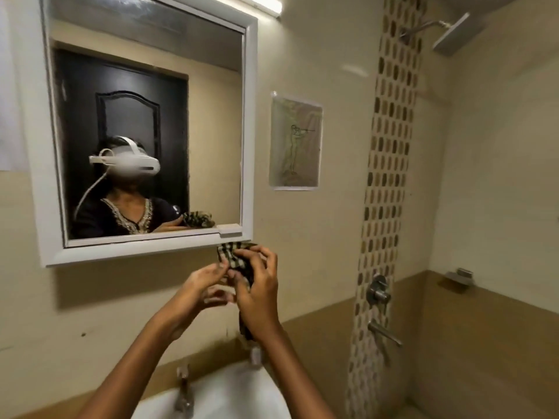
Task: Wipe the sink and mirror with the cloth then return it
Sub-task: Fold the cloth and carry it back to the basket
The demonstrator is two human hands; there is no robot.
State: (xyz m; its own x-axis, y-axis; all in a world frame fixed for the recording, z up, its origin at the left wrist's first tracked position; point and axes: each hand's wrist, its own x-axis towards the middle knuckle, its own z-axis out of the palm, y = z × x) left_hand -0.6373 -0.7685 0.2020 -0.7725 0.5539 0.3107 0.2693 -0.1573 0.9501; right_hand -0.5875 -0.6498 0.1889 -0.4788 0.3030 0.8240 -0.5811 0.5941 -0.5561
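A dark checked cloth (233,256) is bunched up just below the lower right corner of the white-framed mirror (145,140). My right hand (257,285) grips the cloth, with part of it hanging down behind the wrist. My left hand (205,285) pinches the cloth's left edge with its fingertips. Both hands are raised above the white sink (217,394), whose tap (184,391) stands at its back edge. The mirror reflects a person wearing a headset, and the cloth.
A paper drawing (295,143) hangs on the wall right of the mirror. Further right are a mosaic tile strip (384,207), a shower valve (377,290), a spout (384,331), a shower head (452,33) and a small soap holder (459,276).
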